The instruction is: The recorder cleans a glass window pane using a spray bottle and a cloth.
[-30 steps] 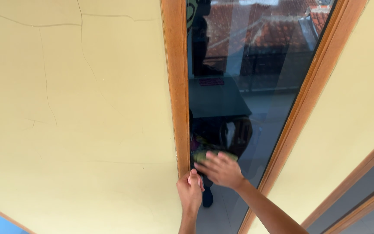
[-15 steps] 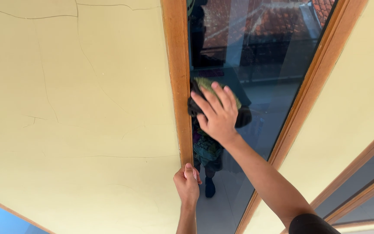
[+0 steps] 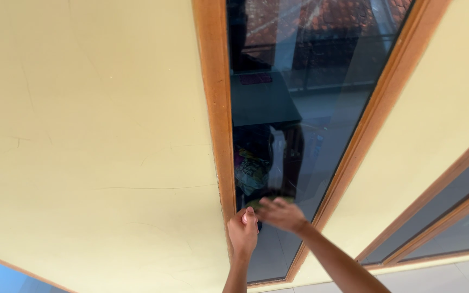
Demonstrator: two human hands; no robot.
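1. Head view, looking steeply along a wall: I see my right hand [image 3: 281,213] laid flat against the dark window glass [image 3: 294,108], low on the pane, fingers spread and blurred.
2. Under those fingers sits a green cloth [image 3: 262,202]; only a thin strip of it shows above my knuckles. The hand presses it onto the glass with an open palm, fingers apart, not curled around it.
3. The cloth lies near the lower left part of the pane, just beside the wooden frame [image 3: 217,108] on that side.
4. My left hand [image 3: 243,230] is closed into a fist on the inner edge of that same wooden upright, thumb on top. Something pinkish shows at the thumb tip, but I cannot tell whether it is a held thing or just the nail.
5. The two hands are almost touching, left just below and beside the right.
6. The glass reflects tiled roofs, a railing and a dark figure.
7. Left of the frame runs the cream wall [image 3: 93,135], with fine cracks across it.
8. Right of the pane stands a second wooden upright [image 3: 370,119], then more cream wall, then another framed window [image 3: 451,217] at the far right.
9. A patch of pale tiled floor [image 3: 462,274] shows at the bottom right corner.
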